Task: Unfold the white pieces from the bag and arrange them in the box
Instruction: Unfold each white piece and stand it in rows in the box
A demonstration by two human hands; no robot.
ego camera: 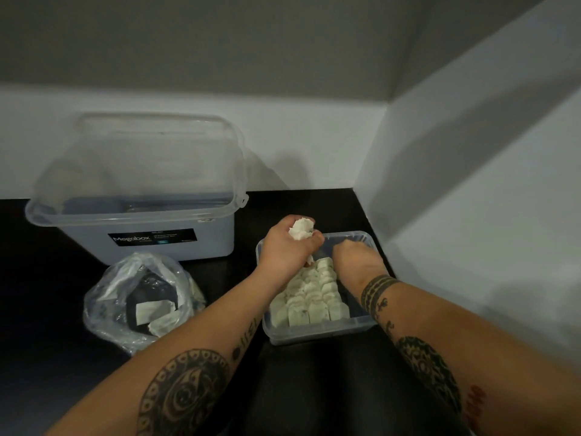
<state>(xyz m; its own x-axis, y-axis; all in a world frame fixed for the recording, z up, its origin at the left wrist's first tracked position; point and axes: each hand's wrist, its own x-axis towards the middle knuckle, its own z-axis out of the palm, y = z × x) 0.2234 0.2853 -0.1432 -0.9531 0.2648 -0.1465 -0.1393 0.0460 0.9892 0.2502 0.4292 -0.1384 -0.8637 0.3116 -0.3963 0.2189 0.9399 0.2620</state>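
Note:
A small clear plastic box [317, 336] sits on the black table at right, holding several white pieces [309, 298] stood in rows. My left hand [287, 247] hovers over the box's far left corner and grips a bunch of crumpled white pieces [301, 229]. My right hand [356, 258] reaches down into the far end of the box, its fingers curled and hidden from above; what they touch cannot be told. A crinkled clear plastic bag [125, 297] lies open at left with a few white pieces [155, 313] inside.
A large clear storage tub [147, 237] labelled Megabox, with its lid [151, 158] on, stands behind the bag. White walls [456, 199] close off the back and right side of the table. Bare black tabletop [47, 325] lies at front left.

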